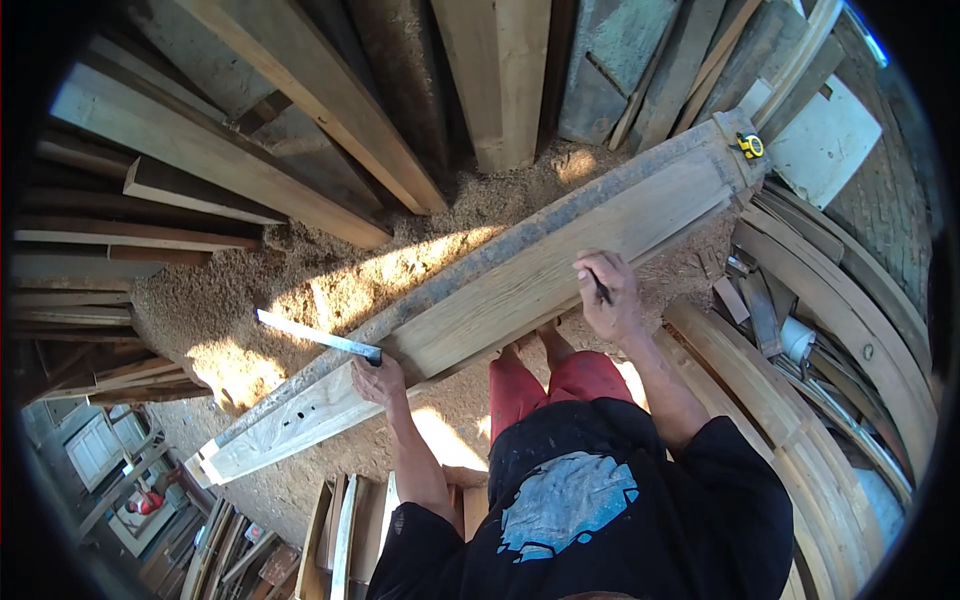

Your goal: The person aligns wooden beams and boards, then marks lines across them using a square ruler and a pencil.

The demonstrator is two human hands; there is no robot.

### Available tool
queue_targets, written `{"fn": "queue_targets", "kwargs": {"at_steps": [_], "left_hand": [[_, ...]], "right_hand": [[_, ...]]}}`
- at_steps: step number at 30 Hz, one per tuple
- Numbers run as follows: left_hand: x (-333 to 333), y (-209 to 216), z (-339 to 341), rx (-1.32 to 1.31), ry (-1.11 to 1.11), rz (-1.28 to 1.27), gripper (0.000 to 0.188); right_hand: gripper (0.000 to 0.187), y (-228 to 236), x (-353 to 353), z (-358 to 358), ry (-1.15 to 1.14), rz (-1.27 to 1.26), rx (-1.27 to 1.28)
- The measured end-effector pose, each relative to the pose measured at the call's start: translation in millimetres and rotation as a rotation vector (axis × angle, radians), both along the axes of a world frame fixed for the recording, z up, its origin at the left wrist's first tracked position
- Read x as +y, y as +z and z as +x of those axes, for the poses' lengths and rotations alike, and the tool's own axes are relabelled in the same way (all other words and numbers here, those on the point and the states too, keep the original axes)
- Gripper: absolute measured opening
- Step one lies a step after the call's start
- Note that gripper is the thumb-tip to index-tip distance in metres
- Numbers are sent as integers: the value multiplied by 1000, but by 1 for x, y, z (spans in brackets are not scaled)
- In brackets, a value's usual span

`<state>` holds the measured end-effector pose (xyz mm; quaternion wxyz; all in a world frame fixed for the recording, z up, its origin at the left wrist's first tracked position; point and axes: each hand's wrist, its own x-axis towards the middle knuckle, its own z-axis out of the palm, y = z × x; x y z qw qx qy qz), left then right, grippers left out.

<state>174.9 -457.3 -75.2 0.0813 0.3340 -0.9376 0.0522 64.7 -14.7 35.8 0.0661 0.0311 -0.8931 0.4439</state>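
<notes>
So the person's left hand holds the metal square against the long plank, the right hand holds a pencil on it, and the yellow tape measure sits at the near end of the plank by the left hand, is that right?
Not quite. The head view shows the yellow tape measure at the far end of the long plank, beyond the right hand, not by the left hand. The rest holds: the left hand holds the metal square, the right a pencil.

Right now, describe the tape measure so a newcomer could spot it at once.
Follow the long pale plank across the sawdust floor to its far right end. The tape measure sits there, small and yellow-black, the only bright item among bare timber.
</notes>
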Motion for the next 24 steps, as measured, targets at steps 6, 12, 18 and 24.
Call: {"fn": "queue_targets", "kwargs": {"at_steps": [6, 12, 18, 24], "left_hand": [[-4, -5, 0, -25, 31, 110, 54], [1, -16, -5, 47, -95, -23, 49], [-9, -20, 0, 45, -88, -65, 50], [-9, -2, -8, -42, -8, 38, 52]], "right_hand": [[31, -3, 1, 23, -128, 150, -84], [51, -42, 20, 47, -121, -80, 14], [41, -18, -3, 35, -26, 29, -300], [31, -41, -16, 33, -128, -204, -384]]}}
